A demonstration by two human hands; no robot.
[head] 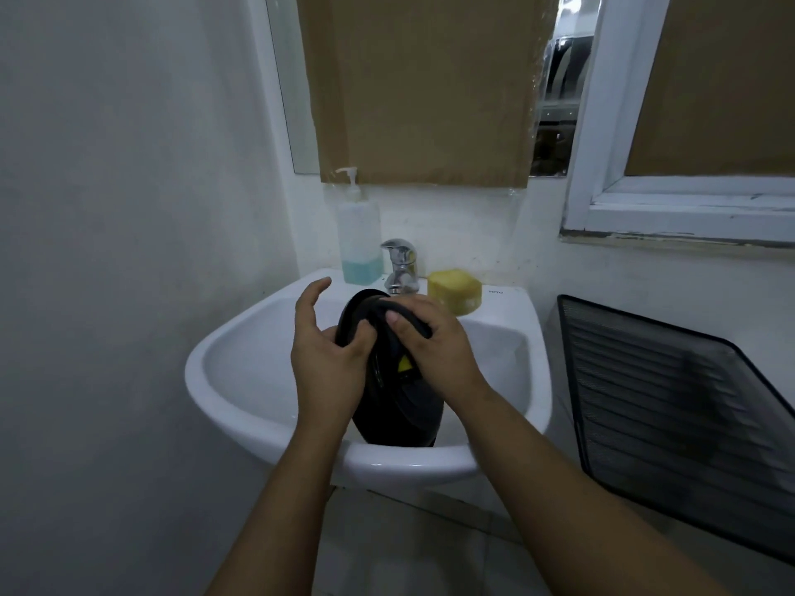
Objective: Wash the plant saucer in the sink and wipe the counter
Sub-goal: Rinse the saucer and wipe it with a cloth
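A black round plant saucer [398, 417] stands tilted on edge inside the white sink [241, 376], below the chrome tap [401, 265]. My left hand [329, 359] grips the saucer's left rim with the thumb over the edge; the forefinger is raised. My right hand [434, 344] presses a dark pad with a yellow patch [404, 363] against the saucer's face. No running water is visible.
A pump bottle of blue soap [359, 234] stands left of the tap. A yellow sponge [455, 291] lies on the sink's rim to the right. A black mesh tray [675, 406] sits to the right of the sink, under the window.
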